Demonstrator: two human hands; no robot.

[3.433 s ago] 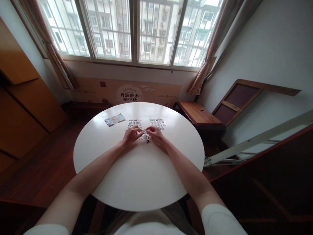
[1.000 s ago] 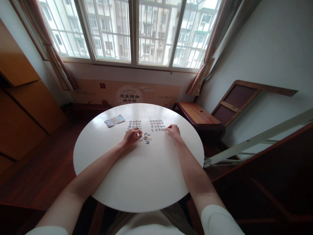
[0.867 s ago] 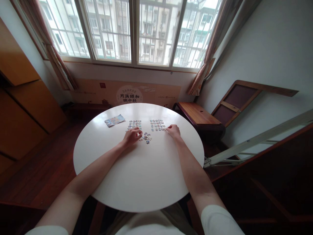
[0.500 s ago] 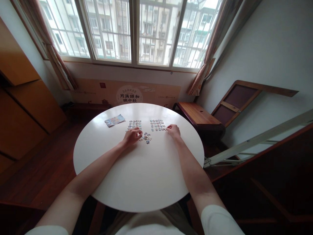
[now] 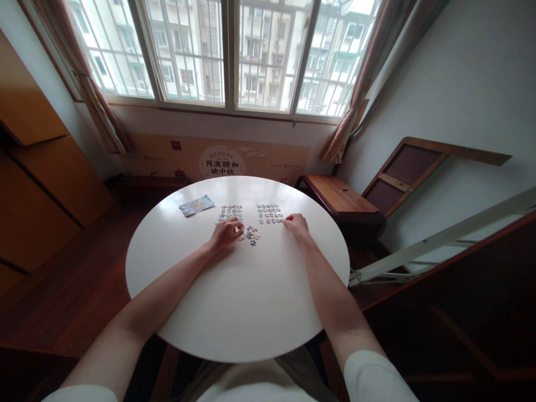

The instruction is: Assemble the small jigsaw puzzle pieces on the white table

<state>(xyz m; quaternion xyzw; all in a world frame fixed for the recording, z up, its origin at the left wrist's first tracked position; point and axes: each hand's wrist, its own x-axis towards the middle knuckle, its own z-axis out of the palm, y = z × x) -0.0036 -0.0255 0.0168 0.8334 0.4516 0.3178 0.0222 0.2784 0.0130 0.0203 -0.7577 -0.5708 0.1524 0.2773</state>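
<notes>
My right hand [image 5: 298, 224] is pinched at the right end of the lowest row of the right block of jigsaw puzzle pieces [image 5: 270, 214]. A small puzzle piece [image 5: 285, 221] shows at its fingertips. My left hand [image 5: 227, 231] hovers with curled fingers, thumb and forefinger close together; whether they hold anything is too small to see. Just right of it lies a loose pile of puzzle pieces [image 5: 250, 235]. Behind the left hand, a second block of pieces [image 5: 231, 212] stands in rows, its near part hidden by the hand.
Everything lies on a round white table [image 5: 238, 301]. A printed picture sheet [image 5: 196, 206] rests at the table's back left. Beyond the right edge are a wooden stool-like bench [image 5: 341, 194] and a pale metal frame [image 5: 419, 254]. A printed cardboard panel [image 5: 285, 156] stands behind.
My right hand has shifted very slightly left toward the end of the lowest row. My left hand stays in place.
</notes>
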